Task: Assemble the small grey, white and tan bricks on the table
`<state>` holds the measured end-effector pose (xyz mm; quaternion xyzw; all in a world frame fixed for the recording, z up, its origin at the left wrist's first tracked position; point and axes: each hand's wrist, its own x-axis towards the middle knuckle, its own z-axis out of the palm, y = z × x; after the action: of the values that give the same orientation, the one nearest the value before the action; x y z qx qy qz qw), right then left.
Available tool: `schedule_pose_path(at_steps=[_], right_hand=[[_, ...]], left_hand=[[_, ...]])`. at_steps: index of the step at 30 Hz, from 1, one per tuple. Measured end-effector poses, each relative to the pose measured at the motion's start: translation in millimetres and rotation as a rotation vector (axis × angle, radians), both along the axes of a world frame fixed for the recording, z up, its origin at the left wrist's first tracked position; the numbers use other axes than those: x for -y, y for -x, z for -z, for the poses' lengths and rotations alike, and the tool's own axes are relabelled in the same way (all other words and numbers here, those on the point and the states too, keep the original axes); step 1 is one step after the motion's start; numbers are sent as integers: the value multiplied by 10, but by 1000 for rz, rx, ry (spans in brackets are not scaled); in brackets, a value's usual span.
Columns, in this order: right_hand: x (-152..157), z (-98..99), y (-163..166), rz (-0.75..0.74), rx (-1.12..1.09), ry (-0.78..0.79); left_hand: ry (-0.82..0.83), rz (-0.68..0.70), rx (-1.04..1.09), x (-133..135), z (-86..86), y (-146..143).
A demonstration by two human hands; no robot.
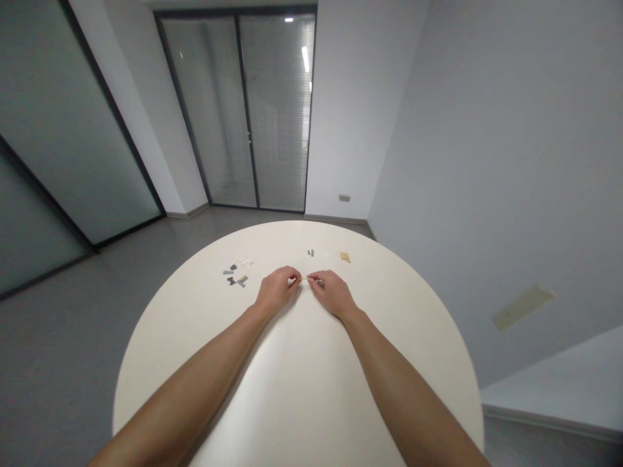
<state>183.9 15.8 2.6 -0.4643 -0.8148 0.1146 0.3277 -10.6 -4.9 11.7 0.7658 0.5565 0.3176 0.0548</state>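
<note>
Over on the left of the round, white, smooth worktop [296, 389], a loose scatter is seen: small, flat black pieces [231, 281], a slim grey strip [228, 272] and thin whitish pieces [247, 261] are spread close together, with a small grey-and-yellow piece [242, 281] laid at the right of the group; their material is too small to tell.

Just right of these comes the left hand [278, 287], its arm stretched forward from the lower left, its back turned up and its fingers curled inward. And there, right between the hands, a thin, short, pale yellow stick-like piece [304, 279] is held, one end pinched by each set of fingertips.

Beyond that gap, farther up the worktop, two tiny grey pieces [312, 253] are set side by side. The right hand [333, 290] is angled in from the lower right, knuckles up, its fingers closed on the other end. Farther off, past the right hand, a small, flat, mustard-yellow piece [345, 257] is left lying well apart from the scatter.
</note>
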Motion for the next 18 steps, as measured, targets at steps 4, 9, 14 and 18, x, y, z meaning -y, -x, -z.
schedule_pose_path(at_steps=[4, 9, 14, 18], right_hand=[[0, -11, -4, -6, 11, 2], [-6, -9, -7, -10, 13, 1], [0, -13, -6, -7, 21, 6], [7, -24, -3, -1, 22, 18]], left_hand=[[9, -6, -4, 1, -2, 0], [21, -9, -11, 10, -10, -1], [42, -10, -20, 12, -20, -2], [50, -21, -24, 7, -18, 0]])
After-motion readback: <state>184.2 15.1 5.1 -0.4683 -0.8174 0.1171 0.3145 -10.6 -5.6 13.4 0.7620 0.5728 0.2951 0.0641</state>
